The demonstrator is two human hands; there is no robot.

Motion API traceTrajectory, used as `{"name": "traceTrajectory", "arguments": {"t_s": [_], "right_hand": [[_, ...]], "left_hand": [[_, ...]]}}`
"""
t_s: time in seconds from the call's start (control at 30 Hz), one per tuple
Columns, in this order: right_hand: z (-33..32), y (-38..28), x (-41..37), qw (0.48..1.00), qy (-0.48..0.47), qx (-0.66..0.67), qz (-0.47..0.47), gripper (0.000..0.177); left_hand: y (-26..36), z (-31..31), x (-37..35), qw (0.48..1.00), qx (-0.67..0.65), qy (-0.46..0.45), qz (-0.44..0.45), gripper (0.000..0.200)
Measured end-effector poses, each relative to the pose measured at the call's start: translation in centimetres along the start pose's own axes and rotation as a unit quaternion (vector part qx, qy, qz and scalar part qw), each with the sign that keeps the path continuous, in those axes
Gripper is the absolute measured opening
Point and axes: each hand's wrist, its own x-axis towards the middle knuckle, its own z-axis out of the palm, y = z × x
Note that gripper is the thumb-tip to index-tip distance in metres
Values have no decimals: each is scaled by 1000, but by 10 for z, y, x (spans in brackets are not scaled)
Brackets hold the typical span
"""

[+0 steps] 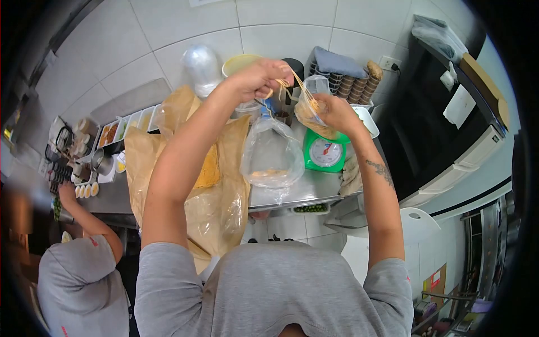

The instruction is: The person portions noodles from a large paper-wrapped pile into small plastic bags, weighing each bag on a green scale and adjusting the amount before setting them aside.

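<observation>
The red mark on the right sleeve [408,279] is too small to read, as are the dial figures on the green scale [325,154]. Near it, the right hand's [335,114] fingers clamp a small bag [306,119]; farther, the left hand's [263,78] pinch pale strands [301,86] running to it, which could snap or scatter if pulled hard

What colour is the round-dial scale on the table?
The scale is bright green with a white dial, best seen in the head view.
</observation>
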Motion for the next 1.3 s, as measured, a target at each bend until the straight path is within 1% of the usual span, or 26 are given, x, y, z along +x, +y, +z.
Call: {"name": "traceTrajectory", "arguments": {"t_s": [0.13, 0.23, 0.3, 0.37, 0.4, 0.43, 0.5, 0.53, 0.6, 0.67, 0.7, 0.73, 0.8, 0.9, 0.93, 1.0, 1.07, 1.13, 1.17, 1.2, 1.23, 1.27, 1.3], "right_hand": [[4, 11, 5, 995, 0, -102, -5, 38], [0, 24, 11, 988, 39, -151, -5, 34], [-8, 34, 10, 989, 37, -138, -27, 31], [-12, 45, 9, 991, 19, -127, -43, 31], [-9, 54, 10, 993, 11, -111, -36, 33], [-10, 50, 7, 995, 11, -87, -44, 35], [-19, 38, -5, 997, 12, -40, -57, 40], [-27, 27, -11, 999, 10, -16, -43, 42], [-42, 5, -22, 999, 11, 33, -13, 47], [-46, 0, -31, 988, 18, 156, -4, 55], [-46, -1, -36, 976, 23, 216, 1, 59], [-47, -2, -42, 975, 32, 221, 12, 64], [-48, -4, -52, 971, 48, 231, 35, 73], [-41, -1, -54, 971, 81, 215, 65, 85], [-39, 4, -54, 975, 85, 195, 66, 88], [-34, 3, -53, 980, 88, 166, 72, 81], [-27, -1, -50, 983, 97, 135, 73, 72], [-20, -2, -44, 987, 109, 101, 68, 61], [-14, 5, -38, 984, 125, 116, 55, 53], [-8, 17, -29, 980, 141, 131, 40, 45], [-6, 22, -22, 976, 157, 145, 25, 37], [-10, 20, -17, 973, 161, 162, 20, 32], [-17, 16, -14, 970, 165, 179, 16, 27]], "left_hand": [[7, -12, -20, 992, -83, 52, 78, 18], [23, -26, -48, 985, -104, 55, 129, 17], [34, -32, -75, 975, -91, 138, 151, 19], [40, -48, -104, 964, -77, 160, 197, 20], [44, -52, -121, 961, -54, 193, 191, 20], [46, -56, -137, 956, -32, 225, 185, 20], [32, -70, -161, 948, 102, 271, 135, 19], [20, -75, -170, 936, 168, 290, 109, 19], [-17, -75, -184, 903, 268, 332, -53, 23], [-86, -89, -195, 892, 313, 316, -82, 20], [-130, -116, -202, 841, 476, 236, -106, 17], [-158, -135, -209, 759, 622, 149, -124, 15], [-160, -100, -222, 647, 716, 204, -163, 14], [-149, -78, -220, 650, 665, 343, -132, 13], [-138, -70, -216, 681, 634, 340, -137, 13], [-116, -54, -201, 736, 571, 334, -147, 12], [-108, -37, -175, 770, 554, 315, 22, 12], [-80, 2, -136, 800, 509, 293, 127, 13], [-73, 14, -112, 826, 457, 257, 208, 18], [-66, 26, -90, 823, 459, 228, 244, 25], [-61, 37, -64, 810, 451, 195, 320, 35], [-62, 46, -35, 809, 425, 171, 369, 42], [-56, 60, -14, 783, 465, 162, 381, 41]]}}
